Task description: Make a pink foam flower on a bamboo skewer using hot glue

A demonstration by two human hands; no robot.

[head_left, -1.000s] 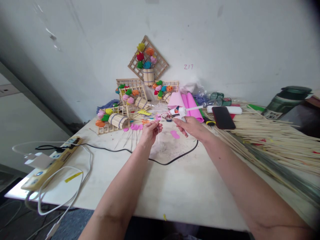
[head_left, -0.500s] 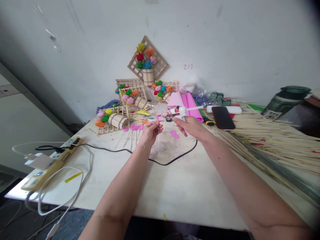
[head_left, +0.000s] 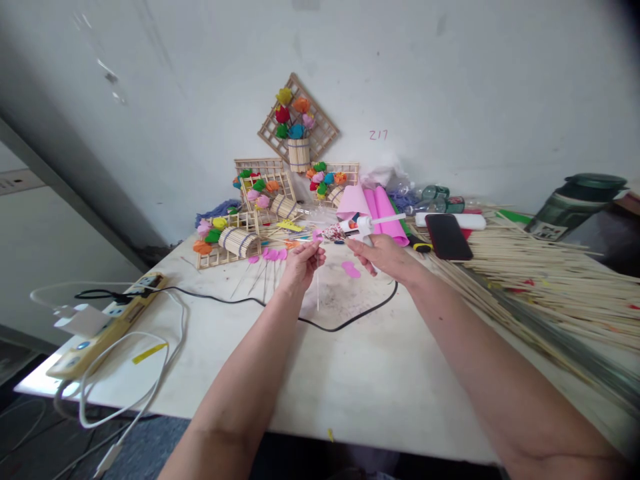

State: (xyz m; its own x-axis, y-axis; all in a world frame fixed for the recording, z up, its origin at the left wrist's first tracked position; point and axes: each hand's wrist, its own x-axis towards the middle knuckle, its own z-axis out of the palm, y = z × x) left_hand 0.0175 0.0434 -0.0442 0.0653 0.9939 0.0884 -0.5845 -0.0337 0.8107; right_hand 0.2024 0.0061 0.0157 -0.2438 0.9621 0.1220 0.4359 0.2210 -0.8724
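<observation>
My left hand (head_left: pixel 301 263) pinches a thin upright stick (head_left: pixel 317 287) topped with a small pink foam petal (head_left: pixel 317 235). My right hand (head_left: pixel 385 257) is closed round a white glue gun (head_left: pixel 356 229), whose nozzle points left and almost touches the petal. Both hands hover above the middle of the white table (head_left: pixel 350 373). A loose pink foam petal (head_left: pixel 351 270) lies on the table between my hands. The gun's black cord (head_left: pixel 280 311) runs left across the table.
Wooden lattice frames with coloured foam flowers (head_left: pixel 260 200) stand at the back against the wall. Pink foam sheets (head_left: pixel 375 203), a black phone (head_left: pixel 447 237) and a large heap of bamboo sticks (head_left: pixel 550 280) lie to the right. A power strip (head_left: pixel 107 320) sits at the left edge.
The glue gun's nozzle has crept slightly closer to the pink petal on the stick. The view shifted a little; both hands otherwise stay put.
</observation>
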